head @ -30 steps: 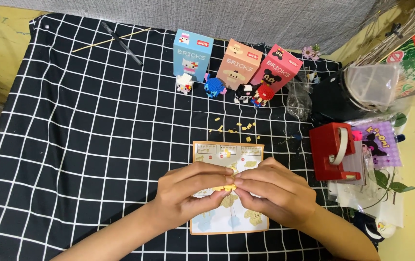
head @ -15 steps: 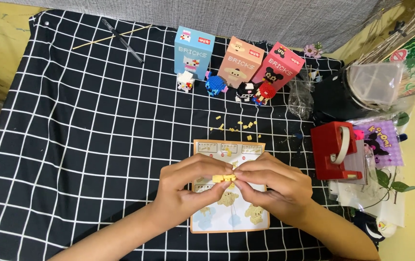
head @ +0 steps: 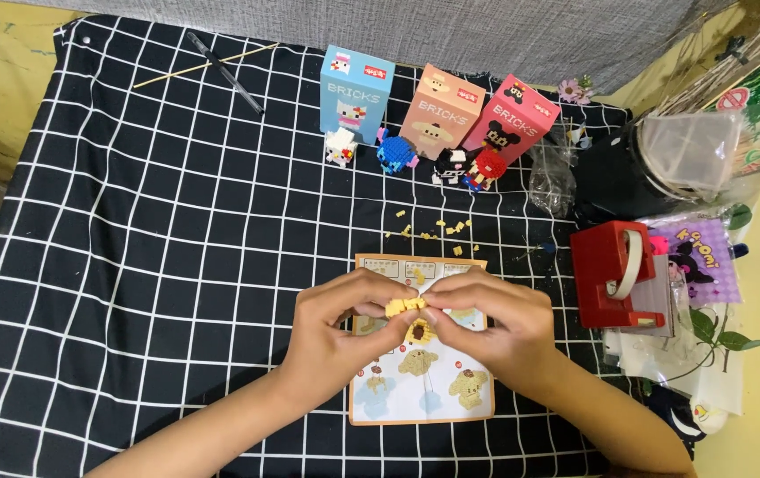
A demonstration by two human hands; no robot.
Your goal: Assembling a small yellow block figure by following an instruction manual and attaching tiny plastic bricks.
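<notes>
My left hand (head: pixel 345 329) and my right hand (head: pixel 495 323) meet over an instruction sheet (head: pixel 422 394) lying on the black checked cloth (head: pixel 150 230). Between the fingertips of both hands sits a small yellow brick piece (head: pixel 406 306). Just below it, a small yellow and brown brick assembly (head: pixel 418 332) shows between my hands. Several loose yellow bricks (head: pixel 433 232) are scattered on the cloth just beyond the sheet.
Three upright boxes, blue (head: pixel 356 93), tan (head: pixel 441 110) and pink (head: pixel 511 117), stand at the back with small brick figures (head: pixel 395 150) before them. A red tape dispenser (head: pixel 612 274), clear bags (head: pixel 553 182) and packets lie right. A pen (head: pixel 223 60) lies far back.
Both hands have lifted slightly and turned the yellow piece up between the fingertips; it now shows more plainly above the sheet.
</notes>
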